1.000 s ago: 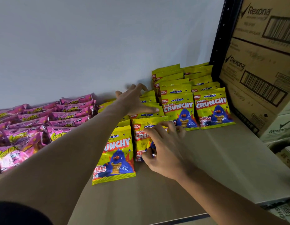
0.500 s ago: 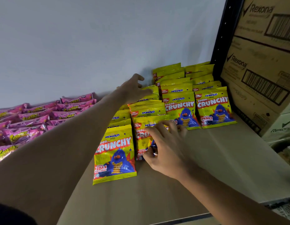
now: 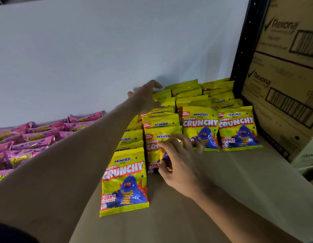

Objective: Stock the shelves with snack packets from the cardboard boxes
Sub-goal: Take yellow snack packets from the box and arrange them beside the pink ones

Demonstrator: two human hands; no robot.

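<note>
1. Glossy yellow foil snack packets (image 3: pixel 200 128), printed "Monster Soooo... Crunchy" with a blue monster and red "Pedas" banner: laid in four overlapping rows on the flat brown cardboard-coloured shelf board (image 3: pixel 222 190), at its rear right.
2. Orientation: long axis running front to back along each row; printed faces up, leaning toward the front; top seams toward the pale wall (image 3: pixel 99 50), bottom seams toward the shelf's front edge.
3. Front packet of the leftmost row (image 3: pixel 124 181): nearest the viewer, well forward of the two right-hand rows.
4. Right hand (image 3: pixel 180 165): fingers curled, pinching the lower part of the second row's front packet (image 3: pixel 154 149).
5. Left hand (image 3: pixel 145 97): reaching to the back of the rows, fingers loosely spread and bent above the rear packets; whether touching, cannot tell.
6. Pink foil snack packets (image 3: pixel 34 137) with yellow lettering: massed at the shelf's left.
7. Brown "Rexona" cardboard boxes (image 3: pixel 283 85): stacked beyond the black perforated shelf upright (image 3: pixel 245 41).
</note>
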